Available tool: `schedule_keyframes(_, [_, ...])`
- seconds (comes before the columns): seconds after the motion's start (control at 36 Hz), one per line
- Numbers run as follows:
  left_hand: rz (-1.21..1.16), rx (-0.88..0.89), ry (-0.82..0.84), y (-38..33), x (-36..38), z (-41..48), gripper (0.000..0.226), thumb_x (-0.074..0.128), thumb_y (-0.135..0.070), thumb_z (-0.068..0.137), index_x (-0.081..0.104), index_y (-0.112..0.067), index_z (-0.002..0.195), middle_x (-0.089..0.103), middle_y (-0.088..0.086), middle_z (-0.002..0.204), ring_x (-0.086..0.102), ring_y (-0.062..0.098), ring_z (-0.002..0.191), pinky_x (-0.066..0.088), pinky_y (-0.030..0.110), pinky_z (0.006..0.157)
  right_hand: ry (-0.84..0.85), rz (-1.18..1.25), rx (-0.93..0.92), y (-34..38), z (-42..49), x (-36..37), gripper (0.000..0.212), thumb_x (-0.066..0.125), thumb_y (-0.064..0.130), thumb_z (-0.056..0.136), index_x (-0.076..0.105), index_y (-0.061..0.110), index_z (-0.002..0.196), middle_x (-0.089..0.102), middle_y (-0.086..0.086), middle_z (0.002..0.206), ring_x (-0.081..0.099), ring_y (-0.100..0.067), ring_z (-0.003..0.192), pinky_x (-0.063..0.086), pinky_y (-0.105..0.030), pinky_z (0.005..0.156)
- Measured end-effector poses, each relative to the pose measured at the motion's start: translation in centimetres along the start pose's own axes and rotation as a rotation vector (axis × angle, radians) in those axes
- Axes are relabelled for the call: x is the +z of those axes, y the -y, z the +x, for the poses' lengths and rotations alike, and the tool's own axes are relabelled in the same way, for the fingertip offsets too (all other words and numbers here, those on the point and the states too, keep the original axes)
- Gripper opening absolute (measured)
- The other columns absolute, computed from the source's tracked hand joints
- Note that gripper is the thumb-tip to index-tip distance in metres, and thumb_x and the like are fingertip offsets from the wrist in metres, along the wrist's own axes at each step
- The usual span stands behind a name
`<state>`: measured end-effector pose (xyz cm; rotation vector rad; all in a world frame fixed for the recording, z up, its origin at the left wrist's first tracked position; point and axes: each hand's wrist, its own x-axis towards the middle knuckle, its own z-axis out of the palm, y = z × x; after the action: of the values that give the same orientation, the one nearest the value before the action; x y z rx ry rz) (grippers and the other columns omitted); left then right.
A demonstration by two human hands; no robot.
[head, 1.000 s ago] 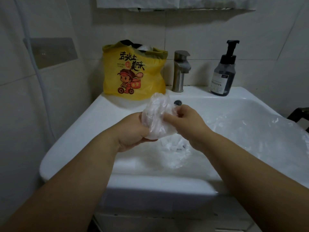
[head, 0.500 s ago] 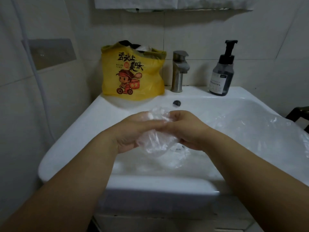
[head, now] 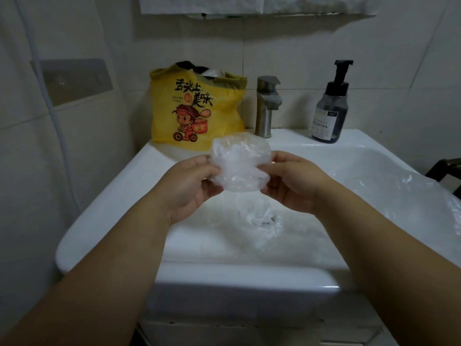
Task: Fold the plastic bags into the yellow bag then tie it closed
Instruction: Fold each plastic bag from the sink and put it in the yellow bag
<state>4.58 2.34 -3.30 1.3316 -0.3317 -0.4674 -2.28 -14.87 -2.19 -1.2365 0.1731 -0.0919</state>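
Note:
A folded clear plastic bag (head: pixel 239 163) is held up over the white sink (head: pixel 119 196), pinched on its left side by my left hand (head: pixel 189 186) and on its right side by my right hand (head: pixel 294 181). Behind it, at the sink's back left corner, stands the yellow bag (head: pixel 197 108) with a cartoon print, its mouth open and other bags showing inside. Another clear plastic bag (head: pixel 411 196) lies spread over the right of the sink, and more crumpled clear plastic (head: pixel 262 218) sits in the basin below my hands.
A metal tap (head: pixel 268 106) stands behind the basin. A dark pump bottle (head: pixel 330 111) is at the back right. A white hose (head: pixel 57 116) hangs down the left wall. A shelf with towels (head: pixel 249 3) runs overhead.
My hands have lifted the clear bag from low over the basin and moved apart, each now pinching one side of the flattened bundle.

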Motion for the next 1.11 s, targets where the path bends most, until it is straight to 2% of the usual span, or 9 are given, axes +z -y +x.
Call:
schedule_keyframes(0.08, [0.038, 0.025, 0.012, -0.1, -0.1, -0.1, 0.025, 0.048, 0.004, 0.094, 0.063, -0.004, 0.112, 0.061, 0.017, 0.110, 0.056, 0.025, 0.098, 0.055, 0.029, 0.083, 0.049, -0.026, 0.006, 0.1, -0.2, -0.5, 0.023, 0.047, -0.009, 0.091, 0.057, 0.002, 0.109, 0.060, -0.018, 0.091, 0.058, -0.023, 0.073, 0.055, -0.024, 0.057])
schedule_keyframes(0.25, [0.141, 0.025, 0.057, 0.1, 0.2, -0.6, 0.020, 0.052, -0.002, 0.096, 0.067, -0.014, 0.101, 0.072, 0.007, 0.089, 0.068, 0.017, 0.075, 0.056, 0.020, 0.059, 0.076, -0.159, -0.062, 0.1, -0.5, -0.4, 0.023, 0.044, -0.008, 0.094, 0.057, 0.003, 0.079, 0.057, -0.014, 0.063, 0.053, -0.022, 0.051, 0.054, -0.027, 0.050])
schedule_keyframes(0.39, [0.119, 0.019, 0.069, -0.2, 0.2, -0.7, 0.026, 0.046, 0.004, 0.096, 0.066, -0.012, 0.095, 0.071, 0.004, 0.073, 0.068, 0.011, 0.062, 0.055, 0.018, 0.054, 0.134, -0.090, -0.047, 0.4, -0.8, -0.4, 0.027, 0.036, -0.009, 0.093, 0.059, -0.001, 0.081, 0.059, -0.016, 0.069, 0.058, -0.024, 0.057, 0.056, -0.030, 0.055])
schedule_keyframes(0.53, [-0.004, 0.020, 0.064, -0.4, 0.2, -0.9, 0.028, 0.045, 0.006, 0.095, 0.062, -0.006, 0.076, 0.067, 0.007, 0.068, 0.064, 0.013, 0.060, 0.055, 0.021, 0.053, 0.147, 0.006, -0.017, 0.6, -1.0, -0.2, 0.063, 0.030, 0.022, 0.099, 0.068, 0.007, 0.051, 0.064, -0.011, 0.060, 0.061, -0.024, 0.056, 0.055, -0.033, 0.059])
schedule_keyframes(0.61, [-0.016, -0.044, 0.079, -0.5, 0.6, -1.1, 0.029, 0.036, 0.002, 0.093, 0.060, -0.001, 0.076, 0.062, 0.013, 0.074, 0.061, 0.020, 0.065, 0.057, 0.026, 0.053, 0.002, -0.154, -0.076, 0.4, -0.8, 0.0, 0.052, 0.043, 0.035, 0.100, 0.067, 0.003, 0.068, 0.067, -0.010, 0.066, 0.066, -0.021, 0.060, 0.057, -0.035, 0.061])
schedule_keyframes(0.75, [0.160, 0.026, -0.059, 0.0, 0.6, -0.6, 0.024, 0.059, -0.023, 0.094, 0.062, -0.008, 0.076, 0.067, 0.006, 0.072, 0.065, 0.017, 0.068, 0.056, 0.026, 0.058, -0.004, -0.424, -0.162, -0.8, -0.5, 0.3, 0.007, 0.071, 0.003, 0.080, 0.067, 0.004, 0.086, 0.069, -0.009, 0.088, 0.068, -0.022, 0.078, 0.058, -0.035, 0.079])
schedule_keyframes(0.89, [0.367, 0.099, -0.074, 0.5, 0.3, -0.6, 0.021, 0.075, 0.005, 0.076, 0.065, -0.011, 0.084, 0.064, 0.009, 0.100, 0.065, 0.021, 0.085, 0.059, 0.022, 0.068, -0.037, -0.723, -0.210, -1.2, -0.5, 0.6, 0.056, 0.076, 0.004, 0.077, 0.057, 0.015, 0.128, 0.059, 0.009, 0.104, 0.061, -0.001, 0.082, 0.049, -0.005, 0.062])
schedule_keyframes(1.03, [0.524, 0.205, -0.080, 0.5, 0.4, -1.0, 0.031, 0.080, 0.000, 0.072, 0.066, -0.023, 0.087, 0.066, -0.002, 0.094, 0.064, 0.011, 0.079, 0.053, 0.018, 0.069, -0.061, -0.820, -0.232, -1.3, -0.4, 0.4, 0.068, 0.076, 0.004, 0.078, 0.048, 0.019, 0.137, 0.059, 0.002, 0.110, 0.066, -0.010, 0.087, 0.054, -0.018, 0.069])
schedule_keyframes(1.11, [0.572, 0.242, -0.083, 0.6, 0.3, -1.1, 0.034, 0.081, -0.001, 0.071, 0.065, -0.025, 0.090, 0.066, -0.002, 0.102, 0.067, 0.015, 0.087, 0.054, 0.021, 0.073, -0.040, -0.852, -0.239, -1.3, -0.5, 0.4, 0.072, 0.074, 0.003, 0.080, 0.042, 0.017, 0.142, 0.056, 0.003, 0.102, 0.062, -0.005, 0.076, 0.052, -0.011, 0.059])
